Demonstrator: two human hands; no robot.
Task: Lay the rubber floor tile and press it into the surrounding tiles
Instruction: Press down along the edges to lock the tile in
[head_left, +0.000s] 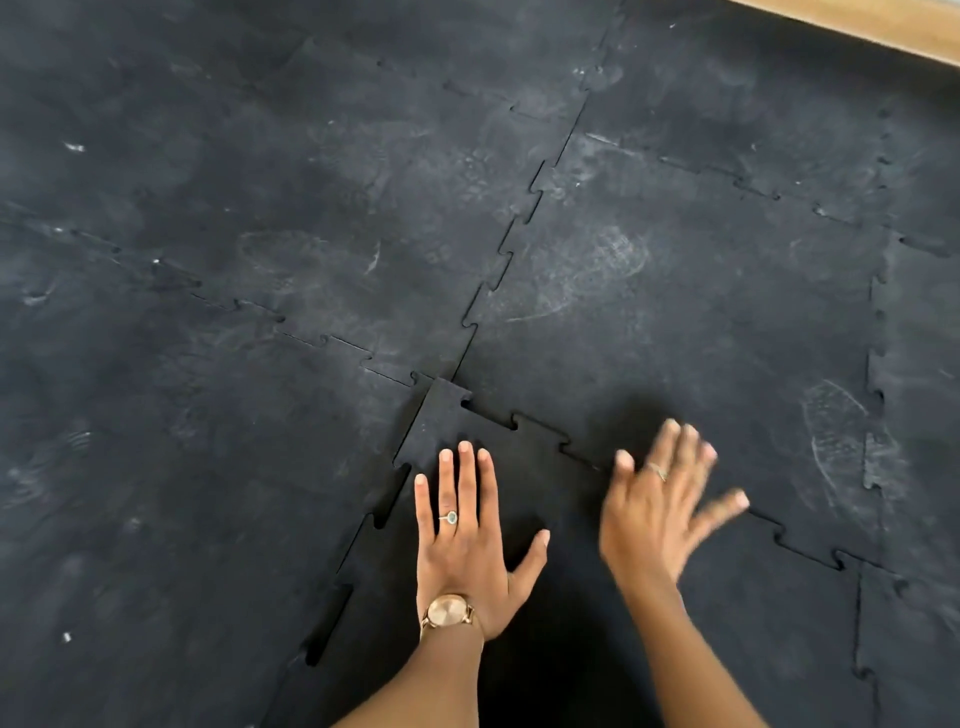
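- Your left hand (467, 540) lies flat, palm down, on the black rubber floor tile (545, 597), fingers straight and slightly spread, thumb out to the side, gripping nothing
- A rose-gold wristwatch (448, 612) sits on that wrist, and a ring with a pale stone (451, 517) is on one finger
- Your right hand (660, 509) is open too, fingers splayed and holding nothing; it is motion-blurred, so you cannot tell whether it touches the tile or hangs just above it
- A thin ring (658, 472) shows on one finger of that hand
- The tile you work on is the nearest one, under both hands, and it runs down to the bottom edge of the view
- Its left edge (358, 561) is not seated: dark gaps show between its teeth and the neighbouring tile
- Its far left corner (439, 410) sits slightly raised where four tiles meet
- Its far edge (540, 431), running past your right hand, shows open notches in the puzzle joint
- Beyond it, the surrounding tiles (311, 208) lie locked together, dusty, with pale shoe prints (587, 275) on them
- At the far right corner a strip of wooden floor (883, 26) borders the mat
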